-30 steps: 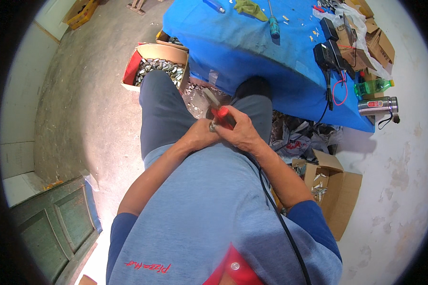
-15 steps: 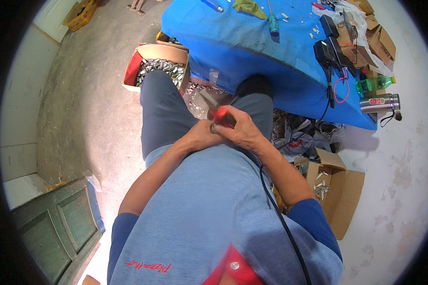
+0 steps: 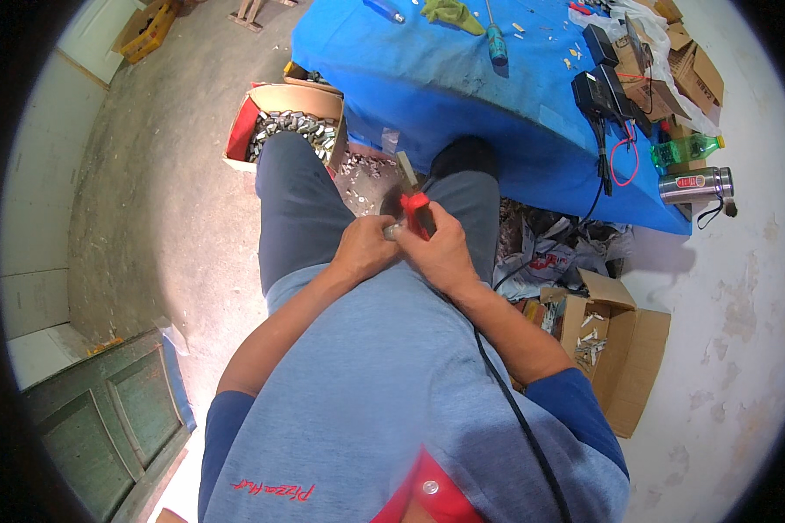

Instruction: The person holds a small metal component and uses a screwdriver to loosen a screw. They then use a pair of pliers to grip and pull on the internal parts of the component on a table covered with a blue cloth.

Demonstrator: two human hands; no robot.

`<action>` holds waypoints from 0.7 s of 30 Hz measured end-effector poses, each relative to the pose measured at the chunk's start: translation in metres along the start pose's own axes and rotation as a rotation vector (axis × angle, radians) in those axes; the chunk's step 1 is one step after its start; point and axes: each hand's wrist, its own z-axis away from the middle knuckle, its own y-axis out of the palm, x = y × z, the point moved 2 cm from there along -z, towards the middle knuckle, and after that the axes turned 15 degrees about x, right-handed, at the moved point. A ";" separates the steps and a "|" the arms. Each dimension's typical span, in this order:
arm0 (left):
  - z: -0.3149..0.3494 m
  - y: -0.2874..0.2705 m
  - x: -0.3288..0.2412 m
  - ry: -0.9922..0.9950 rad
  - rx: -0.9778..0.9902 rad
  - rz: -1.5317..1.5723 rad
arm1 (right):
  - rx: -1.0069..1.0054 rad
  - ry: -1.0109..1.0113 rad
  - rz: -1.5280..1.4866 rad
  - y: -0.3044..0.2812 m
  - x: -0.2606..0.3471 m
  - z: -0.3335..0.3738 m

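Note:
My right hand [image 3: 445, 253] is closed round a red-handled tool [image 3: 416, 212], held above my lap between my knees. A flat, pale, blade-like part [image 3: 406, 171] points away from me past the red handle; its exact kind I cannot make out. Close against it, my left hand [image 3: 364, 248] is closed, pinching a small silvery metal piece [image 3: 391, 232] at its fingertips. The fingers of both hands nearly touch, and much of the piece is hidden.
Beyond my left knee stands a box of metal pieces [image 3: 281, 94]. Ahead, a blue-covered table [image 3: 497, 113] carries a screwdriver [image 3: 496, 45], a green cloth [image 3: 453, 15], black adapters [image 3: 593, 94], a green bottle [image 3: 685, 151] and a steel flask [image 3: 696, 185]. An open carton [image 3: 624, 366] stands right.
The red-handled tool has turned more upright, its pale end swinging right and away from me. My right hand has shifted slightly; the left stays close beside it.

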 end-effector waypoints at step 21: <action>0.006 -0.005 0.010 0.136 0.111 0.522 | 0.992 0.402 -0.764 -0.083 -0.007 0.002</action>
